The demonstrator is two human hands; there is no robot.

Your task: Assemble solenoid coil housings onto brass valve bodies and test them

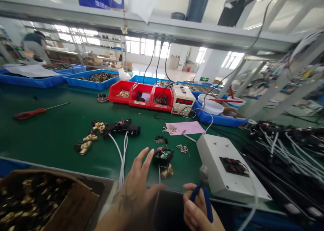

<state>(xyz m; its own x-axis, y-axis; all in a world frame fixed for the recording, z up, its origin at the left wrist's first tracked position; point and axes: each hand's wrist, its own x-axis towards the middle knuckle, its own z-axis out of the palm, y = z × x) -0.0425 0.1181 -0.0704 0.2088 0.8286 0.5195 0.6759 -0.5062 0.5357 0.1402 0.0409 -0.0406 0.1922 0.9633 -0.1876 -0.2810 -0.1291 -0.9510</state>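
My left hand point(138, 177) reaches over the bench edge, fingers stretched out, with its fingertips beside a small black housing point(164, 155). Inside the housing a green circuit board and red wires show, and a white cable runs down from it. A brass fitting point(167, 171) sits just below. My right hand point(197, 207) is closed round the blue handles of a pair of pliers or cutters point(204, 190), whose blurred metal jaws point up. Small screws point(183, 149) and a cluster of black parts point(160, 139) lie behind the housing.
Left of centre lie more black housings point(124, 127) and brass fittings point(86, 145). A red screwdriver point(29, 114) is at far left. Red bins point(143, 102), a power supply point(183, 101) and blue trays point(92, 84) stand behind. A white box point(220, 173) and cabled parts point(275, 150) occupy the right.
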